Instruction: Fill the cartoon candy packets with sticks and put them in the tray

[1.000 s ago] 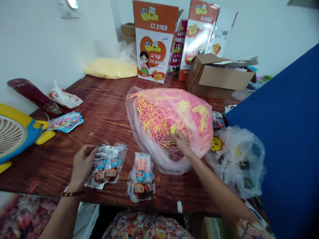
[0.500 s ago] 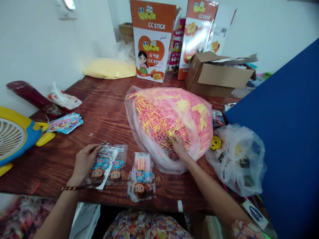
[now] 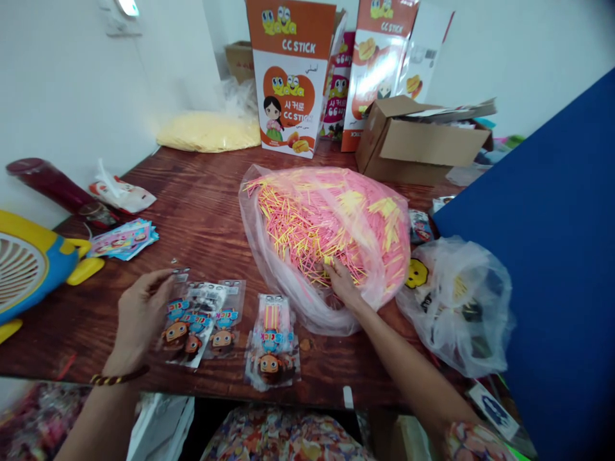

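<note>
Here's the wooden surface [image 3: 202, 205], and sprawled across its middle, a big see-through bag [image 3: 257, 250] packed with pink and yellow sticks [image 3: 288, 221]. In at the bag's opening goes the right hand [image 3: 342, 282], fingertips closed. Over to the left hand [image 3: 139, 314], pinching the top of a printed packet [image 3: 175, 330] that overlaps its neighbours! Another packet [image 3: 271, 339], sticks showing inside, lies between them and the bag. Smallest of all, a yellow-ended bundle [image 3: 328, 260], clasped in the right hand.

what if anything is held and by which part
The right hand holds a small bunch of sticks near their yellow ends; the left hand is at the top of a pouch, grip unclear.
</note>
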The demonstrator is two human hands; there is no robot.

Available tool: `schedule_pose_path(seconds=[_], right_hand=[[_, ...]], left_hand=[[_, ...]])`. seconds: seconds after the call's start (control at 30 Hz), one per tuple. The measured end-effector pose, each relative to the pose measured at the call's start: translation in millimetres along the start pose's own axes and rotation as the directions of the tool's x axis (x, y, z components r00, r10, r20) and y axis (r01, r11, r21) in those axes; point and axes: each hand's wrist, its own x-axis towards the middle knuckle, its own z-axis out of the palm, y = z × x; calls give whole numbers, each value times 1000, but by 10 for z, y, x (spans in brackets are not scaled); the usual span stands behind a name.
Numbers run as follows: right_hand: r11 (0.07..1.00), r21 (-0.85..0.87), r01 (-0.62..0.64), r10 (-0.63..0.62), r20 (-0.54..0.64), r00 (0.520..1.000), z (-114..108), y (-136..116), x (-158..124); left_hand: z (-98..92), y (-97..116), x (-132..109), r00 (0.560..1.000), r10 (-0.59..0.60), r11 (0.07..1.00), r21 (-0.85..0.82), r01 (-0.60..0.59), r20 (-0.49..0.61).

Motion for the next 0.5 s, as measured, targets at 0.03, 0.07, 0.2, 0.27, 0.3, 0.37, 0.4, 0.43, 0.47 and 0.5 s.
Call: schedule_pose_path(seconds=[0.03, 0.07, 0.2, 0.27, 0.3, 0.37, 0.4, 0.43, 0.47, 0.5], right_hand=[[999, 43, -6, 7, -14, 1000, -10, -46, 12], [995, 102, -13, 16, -31, 999, -24, -106, 25], [917, 398, -42, 50, -11, 999, -82, -433, 54], [865, 497, -62, 47, 43, 998, -94, -591, 31], [853, 517, -73, 45, 66, 997, -96, -658, 9], [859, 503, -96, 43, 116, 992, -98, -761, -54], [876, 472, -98, 36, 140, 990, -102, -801, -91], [901, 426, -83, 17, 155, 988, -108, -836, -129], [929, 367, -47, -14, 163, 987, -116, -868, -166], [956, 292, 6, -58, 169, 984, -124, -898, -200]], left_hand=[[-5, 120, -5, 998, -59, 989, -131, 62, 25], [12, 257, -15, 993, -110, 962, -246, 119, 49], [327, 846, -121, 962, -38, 876, -454, 161, 270], [591, 1080, -209, 894, 64, 858, -481, 178, 444], [728, 1169, -256, 845, 109, 853, -486, 192, 524], [974, 1287, -343, 774, 172, 850, -489, 196, 610], [1075, 1319, -381, 756, 198, 852, -491, 182, 624], [1156, 1338, -412, 744, 216, 853, -493, 171, 633], [1217, 1347, -437, 730, 230, 855, -492, 164, 643], [1260, 1350, -456, 720, 238, 858, -488, 159, 652]])
